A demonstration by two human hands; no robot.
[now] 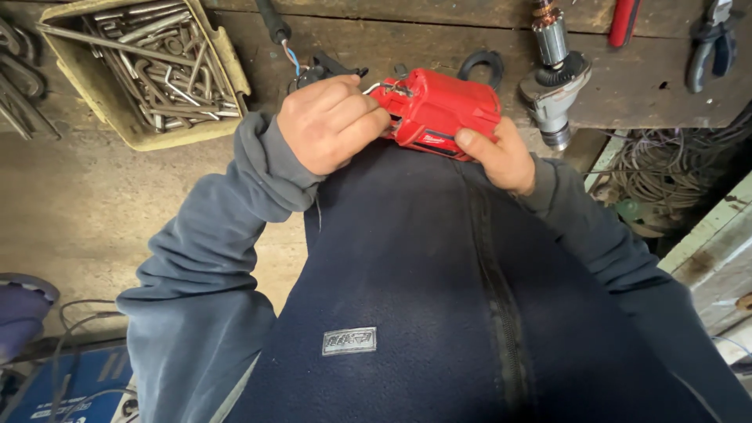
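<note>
At the far left of the wooden bench [94,196] stands a shallow tan tray [117,117] heaped with metal hex keys and rods [157,63], with more bent steel tools [16,86] just outside its left wall. Further right a black cable [274,23] with bared blue and brown cores runs down toward a black plastic part [325,66] that lies just behind the knuckles. The left hand [333,121], in a grey-blue fleece sleeve, is curled closed, its fingers pressed against the left end of a red power-tool housing [439,113], where a thin metal wire or clip [376,86] sticks out; what exactly the fingertips pinch cannot be told. The housing is a short, rounded red plastic shell with a dark band along its lower edge, held above the bench edge close against the person's chest. The right hand [501,160] cups it from below and right, thumb laid on the lower edge. Behind it lies a black ring-shaped part [479,66]. Right of that rest a motor armature with gear head [554,74], a red handle [624,22] and pliers [711,43], with a tangle of wires [666,176] below the bench edge.
</note>
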